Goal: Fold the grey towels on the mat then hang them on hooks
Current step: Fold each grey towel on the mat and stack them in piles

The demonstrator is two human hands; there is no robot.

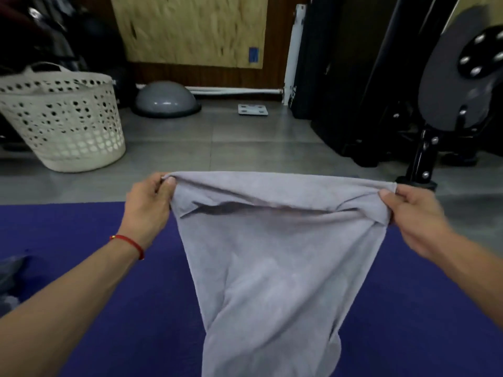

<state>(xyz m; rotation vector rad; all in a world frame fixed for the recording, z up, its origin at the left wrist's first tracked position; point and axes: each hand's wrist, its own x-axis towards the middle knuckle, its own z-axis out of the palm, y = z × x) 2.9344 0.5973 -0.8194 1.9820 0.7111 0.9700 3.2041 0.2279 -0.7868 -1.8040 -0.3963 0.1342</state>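
Left hand [148, 205] and right hand [419, 213] each pinch a far corner of the grey towel [272, 254], fingers clenched, stretching it above the mat [81, 227] for folding.

Two hands: left hand [148, 204], right hand [415, 217]. One grey towel [272, 268]. One blue mat [89, 240]. One white perforated basket [64, 121]. One grey dome [166, 100]. One scale [253, 109].

Premises: a home gym or small exercise room. Evidence: blue exercise mat [81, 268] across the lower frame; grey half-ball balance trainer [166, 100] at upper centre; bathroom scale [253, 109] on the tiled floor [217, 142]; black machine with a bolted disc [462, 77] at upper right (type unclear); white laundry basket [65, 123] at left.
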